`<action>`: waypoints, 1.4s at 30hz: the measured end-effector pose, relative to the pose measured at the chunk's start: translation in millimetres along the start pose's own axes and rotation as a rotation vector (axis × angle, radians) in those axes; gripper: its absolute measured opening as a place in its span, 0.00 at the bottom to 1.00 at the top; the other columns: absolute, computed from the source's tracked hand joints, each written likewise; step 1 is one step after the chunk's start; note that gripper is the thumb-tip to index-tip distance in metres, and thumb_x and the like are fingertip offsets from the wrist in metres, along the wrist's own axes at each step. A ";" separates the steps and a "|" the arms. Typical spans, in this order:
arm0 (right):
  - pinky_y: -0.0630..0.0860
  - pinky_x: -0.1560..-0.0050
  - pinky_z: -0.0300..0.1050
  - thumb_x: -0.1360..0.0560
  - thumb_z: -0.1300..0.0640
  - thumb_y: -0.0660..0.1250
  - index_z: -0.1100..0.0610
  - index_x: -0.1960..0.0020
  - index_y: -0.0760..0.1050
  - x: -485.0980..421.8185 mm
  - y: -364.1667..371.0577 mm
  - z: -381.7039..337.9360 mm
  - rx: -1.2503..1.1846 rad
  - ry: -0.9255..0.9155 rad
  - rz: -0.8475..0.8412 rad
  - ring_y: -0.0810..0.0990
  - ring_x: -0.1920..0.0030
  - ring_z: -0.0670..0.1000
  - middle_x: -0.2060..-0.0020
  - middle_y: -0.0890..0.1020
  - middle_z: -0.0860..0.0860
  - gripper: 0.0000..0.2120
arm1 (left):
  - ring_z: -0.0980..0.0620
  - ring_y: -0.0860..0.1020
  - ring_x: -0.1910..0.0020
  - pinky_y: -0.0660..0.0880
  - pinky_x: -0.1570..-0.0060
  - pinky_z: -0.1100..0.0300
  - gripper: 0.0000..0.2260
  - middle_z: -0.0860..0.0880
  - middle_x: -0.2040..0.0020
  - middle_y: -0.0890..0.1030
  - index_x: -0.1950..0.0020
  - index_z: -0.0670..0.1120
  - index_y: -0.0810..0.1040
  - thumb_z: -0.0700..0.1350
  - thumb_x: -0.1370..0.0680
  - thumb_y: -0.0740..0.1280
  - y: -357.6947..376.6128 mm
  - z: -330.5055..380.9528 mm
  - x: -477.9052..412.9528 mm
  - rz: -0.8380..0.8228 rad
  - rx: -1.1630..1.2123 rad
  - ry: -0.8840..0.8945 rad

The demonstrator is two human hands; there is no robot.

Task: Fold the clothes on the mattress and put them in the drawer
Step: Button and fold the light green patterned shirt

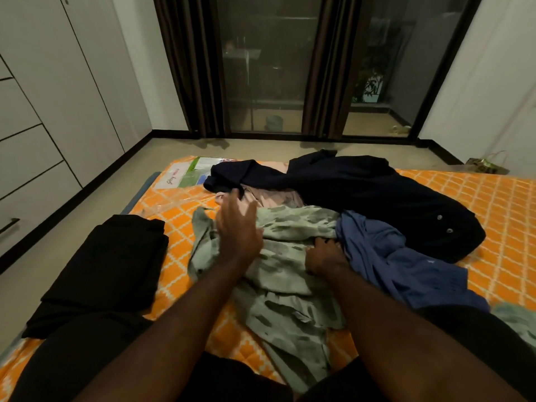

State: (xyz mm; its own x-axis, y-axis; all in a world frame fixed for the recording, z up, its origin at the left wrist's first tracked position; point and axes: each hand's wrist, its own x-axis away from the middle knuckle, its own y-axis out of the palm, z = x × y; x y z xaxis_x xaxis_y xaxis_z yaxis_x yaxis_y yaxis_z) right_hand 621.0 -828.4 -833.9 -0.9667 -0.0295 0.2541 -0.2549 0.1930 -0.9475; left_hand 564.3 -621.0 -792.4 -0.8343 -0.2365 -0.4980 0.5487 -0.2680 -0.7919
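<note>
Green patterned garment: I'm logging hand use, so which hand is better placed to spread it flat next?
Probably the left hand: it hovers open above the green patterned garment, free to sweep. The right hand is pressed into the cloth beside the blue garment, anchoring it.

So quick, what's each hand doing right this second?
Left hand: open, fingers spread, over the green patterned garment, holding nothing.
Right hand: fingers curled into the same garment, beside the blue shirt.
</note>
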 end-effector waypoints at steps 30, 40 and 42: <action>0.68 0.29 0.54 0.17 0.58 0.60 0.57 0.26 0.71 -57.5 -61.7 112.4 0.169 -0.087 0.017 0.71 0.29 0.59 0.28 0.73 0.58 0.19 | 0.36 0.64 0.26 0.67 0.30 0.46 0.26 0.35 0.24 0.64 0.22 0.41 0.62 0.47 0.19 0.63 90.0 3.2 -98.6 -0.438 -0.556 -0.380; 0.55 0.20 0.52 0.17 0.51 0.63 0.56 0.17 0.54 -82.6 -40.5 104.4 -0.078 -0.063 0.119 0.60 0.21 0.58 0.20 0.59 0.55 0.33 | 0.38 0.75 0.37 0.72 0.39 0.51 0.27 0.38 0.36 0.75 0.31 0.46 0.72 0.54 0.27 0.71 110.3 154.9 -77.6 -0.682 0.241 0.222; 0.58 0.23 0.42 0.14 0.56 0.58 0.63 0.20 0.58 -92.3 -47.2 115.5 -0.070 -0.037 0.007 0.66 0.24 0.55 0.22 0.64 0.57 0.24 | 0.39 0.68 0.28 0.67 0.31 0.50 0.37 0.39 0.27 0.68 0.23 0.50 0.64 0.62 0.27 0.73 133.4 161.5 -58.0 -0.820 0.116 0.230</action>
State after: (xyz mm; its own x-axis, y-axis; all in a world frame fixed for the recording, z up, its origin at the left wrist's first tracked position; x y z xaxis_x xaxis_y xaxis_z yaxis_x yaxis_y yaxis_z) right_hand 719.8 -948.1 -835.1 -0.9688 -0.0639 0.2393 -0.2477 0.2617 -0.9328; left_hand 694.6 -793.8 -812.1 -0.9529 0.2651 0.1470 -0.2409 -0.3680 -0.8981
